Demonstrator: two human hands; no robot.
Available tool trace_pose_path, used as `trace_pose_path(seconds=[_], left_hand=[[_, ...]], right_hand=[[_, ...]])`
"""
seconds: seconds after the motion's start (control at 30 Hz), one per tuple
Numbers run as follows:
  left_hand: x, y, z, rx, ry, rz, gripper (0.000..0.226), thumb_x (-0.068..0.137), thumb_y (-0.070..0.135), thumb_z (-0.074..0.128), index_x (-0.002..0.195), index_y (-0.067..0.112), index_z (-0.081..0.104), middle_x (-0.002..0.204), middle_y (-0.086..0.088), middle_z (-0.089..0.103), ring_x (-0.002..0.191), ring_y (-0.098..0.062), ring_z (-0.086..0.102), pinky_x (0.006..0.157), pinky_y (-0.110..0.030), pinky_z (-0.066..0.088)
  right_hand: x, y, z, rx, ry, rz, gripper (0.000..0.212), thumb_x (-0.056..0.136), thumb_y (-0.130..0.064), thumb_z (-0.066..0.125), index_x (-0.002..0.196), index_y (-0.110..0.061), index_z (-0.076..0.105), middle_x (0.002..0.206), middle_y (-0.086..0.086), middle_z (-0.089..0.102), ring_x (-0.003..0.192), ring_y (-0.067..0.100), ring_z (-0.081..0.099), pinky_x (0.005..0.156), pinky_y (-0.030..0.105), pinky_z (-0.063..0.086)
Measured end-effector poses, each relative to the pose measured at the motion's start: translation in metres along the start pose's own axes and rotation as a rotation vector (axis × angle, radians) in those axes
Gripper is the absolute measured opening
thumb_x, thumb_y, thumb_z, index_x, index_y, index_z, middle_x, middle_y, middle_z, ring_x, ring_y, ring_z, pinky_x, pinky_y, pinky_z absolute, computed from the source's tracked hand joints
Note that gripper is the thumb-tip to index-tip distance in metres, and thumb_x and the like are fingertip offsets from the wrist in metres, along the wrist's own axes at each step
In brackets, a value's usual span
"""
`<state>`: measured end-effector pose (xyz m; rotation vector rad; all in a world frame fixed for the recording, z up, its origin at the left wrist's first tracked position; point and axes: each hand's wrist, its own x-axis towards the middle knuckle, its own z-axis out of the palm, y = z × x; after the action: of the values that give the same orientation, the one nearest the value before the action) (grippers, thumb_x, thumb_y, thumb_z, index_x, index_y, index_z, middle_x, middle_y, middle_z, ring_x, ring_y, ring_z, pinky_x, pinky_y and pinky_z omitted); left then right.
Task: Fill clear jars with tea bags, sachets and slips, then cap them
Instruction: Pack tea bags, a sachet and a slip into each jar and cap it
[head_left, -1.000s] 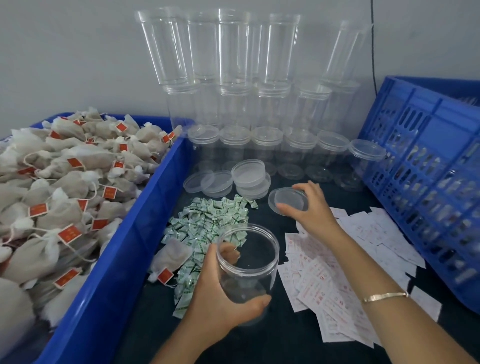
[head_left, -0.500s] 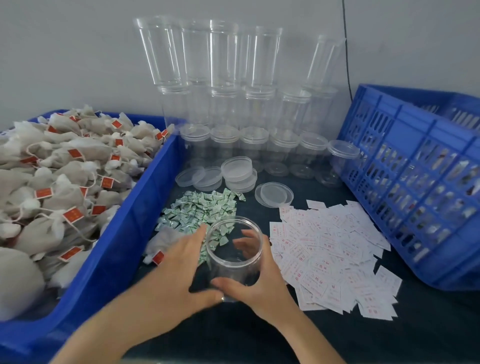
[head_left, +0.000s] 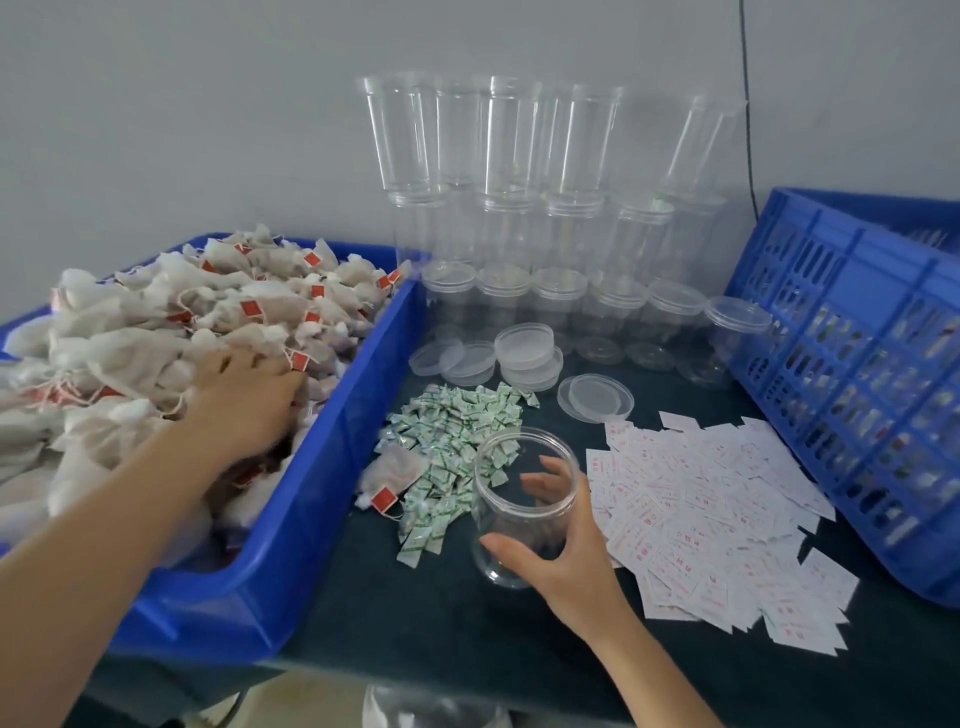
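An open, empty clear jar (head_left: 511, 499) stands on the dark table between the green sachets (head_left: 452, 431) and the white slips (head_left: 717, 509). My right hand (head_left: 561, 566) grips it from the right, thumb in front and fingers behind. My left hand (head_left: 244, 405) lies palm down on the heap of tea bags (head_left: 156, 332) in the blue bin (head_left: 332, 467). Its fingertips are buried among the bags. One loose tea bag (head_left: 392, 475) lies beside the sachets. A loose lid (head_left: 596, 397) rests behind the jar.
Stacked lids (head_left: 524, 353) and rows of capped and stacked empty jars (head_left: 519, 208) line the wall. A blue slatted crate (head_left: 857, 364) stands at the right. Another clear container (head_left: 431, 709) shows below the table's front edge.
My left hand let go of the jar and moved left into the bin of tea bags. My right hand stayed on the jar and now holds it alone.
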<state>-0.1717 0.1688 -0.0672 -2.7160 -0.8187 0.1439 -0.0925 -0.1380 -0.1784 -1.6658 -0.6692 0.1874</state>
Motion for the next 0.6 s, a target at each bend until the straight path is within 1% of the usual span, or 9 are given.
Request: trace_pose_path(seconds=[0.1,0.17,0.23,0.3,0.37,0.43,0.5,0.53,0.6], left_hand=[[-0.001,0.007,0.002,-0.005,0.164,-0.074,0.043,0.093,0.03,0.05,0.133,0.017,0.041,0.141,-0.008,0.035,0.132,-0.029,0.029,0.108,-0.044,0.026],[-0.005,0.002,-0.002,-0.083,0.309,-0.218,0.061,0.086,0.042,0.059,0.133,0.009,0.04,0.139,-0.017,0.034,0.129,-0.034,0.03,0.103,-0.049,0.03],[-0.01,-0.006,-0.002,-0.109,0.291,-0.341,0.081,0.079,0.058,0.063,0.134,0.003,0.04,0.139,-0.022,0.036,0.128,-0.038,0.032,0.103,-0.051,0.03],[-0.014,-0.011,0.0,-0.061,0.172,-0.33,0.085,0.082,0.063,0.058,0.136,-0.001,0.04,0.139,-0.021,0.037,0.13,-0.038,0.035,0.106,-0.05,0.033],[-0.016,-0.014,0.001,-0.036,0.085,-0.246,0.071,0.09,0.054,0.054,0.136,0.001,0.043,0.136,-0.016,0.04,0.129,-0.036,0.038,0.107,-0.045,0.038],[-0.019,-0.018,-0.005,-0.015,0.046,-0.123,0.047,0.094,0.037,0.052,0.134,0.013,0.051,0.13,-0.01,0.044,0.126,-0.031,0.04,0.104,-0.043,0.041],[-0.023,-0.019,-0.016,-0.061,0.063,-0.063,0.039,0.096,0.032,0.046,0.132,0.019,0.052,0.131,-0.007,0.047,0.125,-0.03,0.041,0.103,-0.047,0.041],[-0.026,-0.019,-0.022,-0.146,0.15,-0.069,0.034,0.096,0.033,0.043,0.123,0.017,0.056,0.128,-0.009,0.052,0.122,-0.032,0.044,0.101,-0.05,0.041],[-0.033,-0.012,-0.037,-0.4,0.419,-0.056,0.026,0.096,0.037,0.041,0.086,0.016,0.053,0.099,-0.01,0.06,0.101,-0.034,0.053,0.087,-0.051,0.045]], right_hand=[[0.001,0.002,-0.001,-0.001,-0.005,0.002,0.098,0.052,-0.077,0.081,0.134,-0.044,0.038,0.119,-0.032,0.056,0.12,-0.004,0.054,0.092,0.006,0.04],[0.001,0.003,-0.001,-0.003,0.001,-0.005,0.098,0.052,-0.077,0.081,0.134,-0.045,0.038,0.119,-0.032,0.056,0.121,-0.004,0.054,0.093,0.006,0.04],[0.001,0.003,-0.001,-0.008,0.004,-0.008,0.094,0.053,-0.077,0.081,0.132,-0.051,0.038,0.119,-0.031,0.056,0.12,-0.004,0.054,0.093,0.005,0.039],[0.001,0.003,0.0,-0.012,0.006,-0.01,0.089,0.052,-0.077,0.081,0.128,-0.059,0.038,0.119,-0.031,0.056,0.121,-0.005,0.053,0.093,0.004,0.038],[0.002,0.003,0.0,-0.015,0.008,-0.008,0.087,0.052,-0.078,0.08,0.126,-0.063,0.037,0.119,-0.032,0.056,0.121,-0.005,0.053,0.093,0.004,0.037],[0.002,0.004,0.0,-0.011,0.008,-0.005,0.087,0.051,-0.078,0.08,0.125,-0.064,0.036,0.119,-0.032,0.055,0.122,-0.005,0.052,0.093,0.004,0.037],[0.002,0.004,-0.001,-0.01,0.005,-0.005,0.087,0.051,-0.077,0.08,0.125,-0.064,0.036,0.119,-0.032,0.055,0.122,-0.005,0.052,0.093,0.004,0.037],[0.002,0.004,-0.001,-0.01,0.004,-0.005,0.087,0.051,-0.077,0.08,0.125,-0.064,0.036,0.119,-0.032,0.055,0.122,-0.005,0.052,0.093,0.004,0.038],[0.002,0.004,-0.001,-0.016,0.003,-0.005,0.086,0.052,-0.076,0.081,0.124,-0.065,0.036,0.119,-0.033,0.055,0.122,-0.006,0.052,0.093,0.004,0.038]])
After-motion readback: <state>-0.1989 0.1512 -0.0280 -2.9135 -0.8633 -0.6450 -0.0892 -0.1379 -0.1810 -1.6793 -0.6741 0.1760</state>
